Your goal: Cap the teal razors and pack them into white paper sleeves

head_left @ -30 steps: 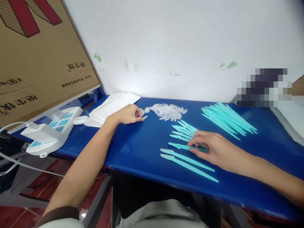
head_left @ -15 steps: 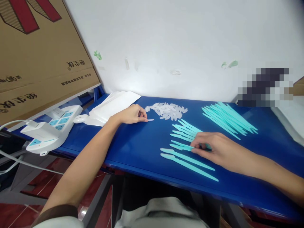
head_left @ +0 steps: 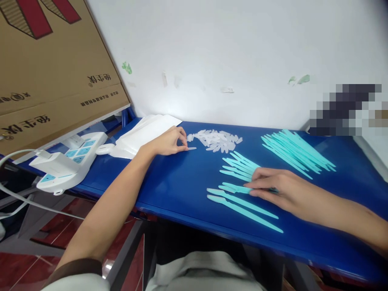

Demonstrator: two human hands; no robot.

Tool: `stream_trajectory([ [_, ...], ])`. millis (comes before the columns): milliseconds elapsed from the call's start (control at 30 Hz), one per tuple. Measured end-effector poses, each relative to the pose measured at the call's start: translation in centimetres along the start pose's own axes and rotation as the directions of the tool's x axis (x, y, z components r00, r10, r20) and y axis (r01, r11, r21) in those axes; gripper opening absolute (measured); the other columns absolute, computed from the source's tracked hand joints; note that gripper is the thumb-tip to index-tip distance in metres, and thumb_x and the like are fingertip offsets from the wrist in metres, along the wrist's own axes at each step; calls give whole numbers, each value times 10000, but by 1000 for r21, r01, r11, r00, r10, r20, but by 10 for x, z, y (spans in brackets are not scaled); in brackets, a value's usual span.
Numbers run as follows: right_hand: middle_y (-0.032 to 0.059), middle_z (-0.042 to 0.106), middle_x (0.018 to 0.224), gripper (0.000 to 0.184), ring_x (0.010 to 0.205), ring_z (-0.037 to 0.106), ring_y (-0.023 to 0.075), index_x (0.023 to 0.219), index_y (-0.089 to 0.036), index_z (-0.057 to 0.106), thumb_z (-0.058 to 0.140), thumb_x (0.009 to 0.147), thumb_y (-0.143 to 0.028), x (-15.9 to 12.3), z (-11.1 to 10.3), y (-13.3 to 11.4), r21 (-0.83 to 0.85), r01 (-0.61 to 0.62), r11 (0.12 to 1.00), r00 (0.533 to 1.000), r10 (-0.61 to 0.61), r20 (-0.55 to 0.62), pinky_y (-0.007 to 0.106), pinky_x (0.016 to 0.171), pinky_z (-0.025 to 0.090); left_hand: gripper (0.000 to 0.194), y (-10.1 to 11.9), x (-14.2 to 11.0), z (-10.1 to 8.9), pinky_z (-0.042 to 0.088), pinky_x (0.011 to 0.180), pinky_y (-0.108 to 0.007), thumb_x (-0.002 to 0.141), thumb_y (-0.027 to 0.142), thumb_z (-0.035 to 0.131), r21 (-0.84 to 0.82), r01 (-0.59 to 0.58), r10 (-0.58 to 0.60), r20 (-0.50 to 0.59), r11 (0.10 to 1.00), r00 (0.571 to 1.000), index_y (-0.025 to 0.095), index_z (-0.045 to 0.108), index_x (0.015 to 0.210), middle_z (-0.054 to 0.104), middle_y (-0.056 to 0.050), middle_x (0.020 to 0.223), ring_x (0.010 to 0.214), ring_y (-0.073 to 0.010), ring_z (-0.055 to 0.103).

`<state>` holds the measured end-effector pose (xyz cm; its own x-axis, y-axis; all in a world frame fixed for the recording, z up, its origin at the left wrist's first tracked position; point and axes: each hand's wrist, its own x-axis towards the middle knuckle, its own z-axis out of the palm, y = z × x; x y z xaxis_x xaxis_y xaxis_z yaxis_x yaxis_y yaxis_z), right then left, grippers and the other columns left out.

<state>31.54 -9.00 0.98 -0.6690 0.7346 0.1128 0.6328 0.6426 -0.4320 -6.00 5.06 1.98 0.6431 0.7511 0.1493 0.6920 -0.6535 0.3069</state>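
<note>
Marked white wall (head_left: 212,48), blue table (head_left: 178,182), red tiled floor (head_left: 16,264)

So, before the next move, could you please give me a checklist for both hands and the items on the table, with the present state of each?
1. Left hand has a grip on a small, thin, whitish piece: ok.
2. Right hand has a grip on a long, flat turquoise stick: ok.
3. Both ends of that stick visible: not ok, one is hidden.
4. Only one stick in that grip: cannot tell.
5. Two front turquoise sticks wholly on the blue table: ok.
</note>
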Motion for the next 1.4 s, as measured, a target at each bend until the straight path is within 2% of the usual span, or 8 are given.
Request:
stream_trajectory([
  [167, 95, 695, 1083, 388, 809, 702, 212, 1096, -276, 813, 478, 1066, -470, 0, 0, 3, 16, -32, 999, 996, 31, 89, 371, 712, 566, 268, -5, -3, -7, 454, 1076, -460, 891, 434, 699, 23, 55, -56, 31, 998, 998, 204, 836, 875, 648, -108, 1401, 1222, -323, 604],
  [333, 88, 715, 1094, 339, 922, 709, 238, 1075, -271, 780, 501, 1054, -461, 0, 1, 2, 25, -53, 998, 996, 51, 75, 384, 786, 576, 196, -3, -3, -8, 529, 1034, -408, 874, 355, 727, -52, 68, -64, 65, 996, 996, 210, 845, 934, 744, -81, 1321, 1195, -286, 689],
  [500, 68, 754, 978, 279, 903, 713, 266, 965, -269, 752, 553, 1029, -454, 2, 5, 4, -48, -20, 999, 1000, 20, -12, 481, 895, 533, 153, 2, -3, -5, 557, 1020, -376, 846, 315, 752, -108, 84, -78, 61, 991, 995, 213, 847, 908, 798, -71, 1187, 1146, -265, 736],
  [600, 62, 766, 965, 267, 869, 724, 262, 1075, -278, 774, 555, 1032, -425, 3, 6, 5, -95, 26, 995, 994, -35, -100, 539, 967, 506, 129, 12, -3, -3, 573, 978, -360, 833, 263, 753, -127, 46, -38, 69, 991, 997, 208, 849, 899, 814, -76, 1123, 1103, -258, 757],
  [767, 106, 752, 1046, 307, 835, 731, 238, 1083, -248, 787, 504, 1048, -362, 5, 5, 0, -34, 18, 999, 987, -23, -161, 368, 703, 583, 104, 31, 0, 3, 591, 927, -339, 834, 224, 747, -208, -26, 44, 84, 978, 995, 196, 843, 863, 820, -88, 1057, 1022, -239, 774],
  [1100, 80, 764, 1029, 260, 707, 700, 188, 1124, -235, 683, 471, 1060, -370, 3, 6, -1, -29, -56, 998, 983, 50, -178, 314, 602, 544, 177, 59, 5, 14, 592, 799, -290, 897, 209, 709, -510, -35, 160, 203, 859, 966, 165, 808, 1037, 813, -82, 1019, 850, -166, 747],
  [1267, 79, 777, 1011, 246, 659, 687, 180, 1106, -237, 688, 485, 1044, -360, 4, 7, -3, -42, -36, 998, 976, 26, -218, 312, 579, 528, 227, 60, 6, 16, 507, 698, -290, 897, 187, 667, -423, -89, 168, 153, 902, 974, 177, 803, 1077, 793, -86, 1066, 793, -153, 663],
  [1400, 79, 778, 991, 229, 711, 708, 191, 1069, -231, 685, 490, 1037, -347, 6, 7, -3, -56, -26, 998, 972, 12, -235, 310, 596, 536, 174, 61, 5, 16, 483, 743, -310, 887, 321, 733, -302, -129, 156, 68, 944, 985, 209, 808, 997, 744, -80, 1079, 886, -187, 629],
])
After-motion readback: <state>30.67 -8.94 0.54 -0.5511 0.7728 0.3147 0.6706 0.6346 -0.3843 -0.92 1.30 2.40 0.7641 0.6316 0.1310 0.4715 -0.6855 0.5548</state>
